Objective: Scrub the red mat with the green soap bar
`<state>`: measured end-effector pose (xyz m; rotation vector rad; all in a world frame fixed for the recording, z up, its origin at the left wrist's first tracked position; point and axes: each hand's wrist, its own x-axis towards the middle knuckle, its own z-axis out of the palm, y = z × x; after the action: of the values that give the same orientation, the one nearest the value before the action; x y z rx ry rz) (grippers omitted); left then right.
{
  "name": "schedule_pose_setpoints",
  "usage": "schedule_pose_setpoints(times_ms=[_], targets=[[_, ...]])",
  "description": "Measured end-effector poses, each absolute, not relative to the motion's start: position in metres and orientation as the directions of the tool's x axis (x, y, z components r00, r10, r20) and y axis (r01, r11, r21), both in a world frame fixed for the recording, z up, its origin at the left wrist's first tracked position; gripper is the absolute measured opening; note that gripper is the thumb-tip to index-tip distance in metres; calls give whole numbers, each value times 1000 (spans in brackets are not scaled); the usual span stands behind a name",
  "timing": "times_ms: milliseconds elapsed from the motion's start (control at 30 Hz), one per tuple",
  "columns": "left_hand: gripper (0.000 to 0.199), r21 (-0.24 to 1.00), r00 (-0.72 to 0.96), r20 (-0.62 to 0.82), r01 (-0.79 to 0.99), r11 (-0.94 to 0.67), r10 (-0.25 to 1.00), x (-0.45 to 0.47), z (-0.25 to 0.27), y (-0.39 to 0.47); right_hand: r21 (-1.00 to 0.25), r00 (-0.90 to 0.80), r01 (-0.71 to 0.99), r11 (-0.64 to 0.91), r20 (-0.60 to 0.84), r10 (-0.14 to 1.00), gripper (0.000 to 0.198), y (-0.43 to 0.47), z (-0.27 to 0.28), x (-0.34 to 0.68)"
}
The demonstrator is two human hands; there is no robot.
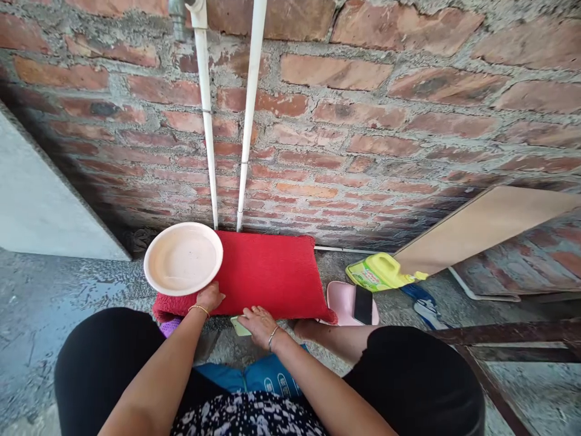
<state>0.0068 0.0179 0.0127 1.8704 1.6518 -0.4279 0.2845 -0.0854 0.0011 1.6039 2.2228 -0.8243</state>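
Note:
A pale pink plastic basin [184, 257] sits on the left end of a folded red mat [267, 272], which lies on the floor by the wall. At the basin's near right rim is my left hand [210, 297], closed on the edge with its fingertips partly hidden. My right hand [261, 324] rests at the mat's near edge, its fingers bent over a flat pale green bar [240, 326] that looks like soap. Part of the bar is covered by the fingers.
Right of the mat, a pink tray [340, 303] carries a dark phone [363, 304]. A yellow detergent jug [376, 271] lies beside it, near a leaning board [485, 224]. White pipes [247, 115] run down the brick wall. A grey slab [49, 188] stands left, above wet floor.

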Motion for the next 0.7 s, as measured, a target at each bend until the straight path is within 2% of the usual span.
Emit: schedule_pose_setpoints(times_ms=[167,267,333,500,600,700], targets=[[37,230,213,-616,969,-86,759,8,14,17,-214,-372,928,305,-523,767,61,-93,15,248],[39,245,234,-614,964,-100,754,11,15,16,-99,-238,969,225,-615,752,53,-97,35,253],[39,255,245,-614,961,-105,751,12,17,16,-65,-164,985,160,-650,742,47,-97,48,257],[38,245,220,-606,966,-83,765,5,24,17,-206,-170,976,65,-546,820,51,-79,70,220],[37,222,188,-610,973,-61,770,-3,25,16,-273,-151,962,28,-442,884,53,-61,68,176],[36,204,166,-619,978,-47,768,-10,21,14,-304,-129,953,-5,-416,900,54,-48,58,147]])
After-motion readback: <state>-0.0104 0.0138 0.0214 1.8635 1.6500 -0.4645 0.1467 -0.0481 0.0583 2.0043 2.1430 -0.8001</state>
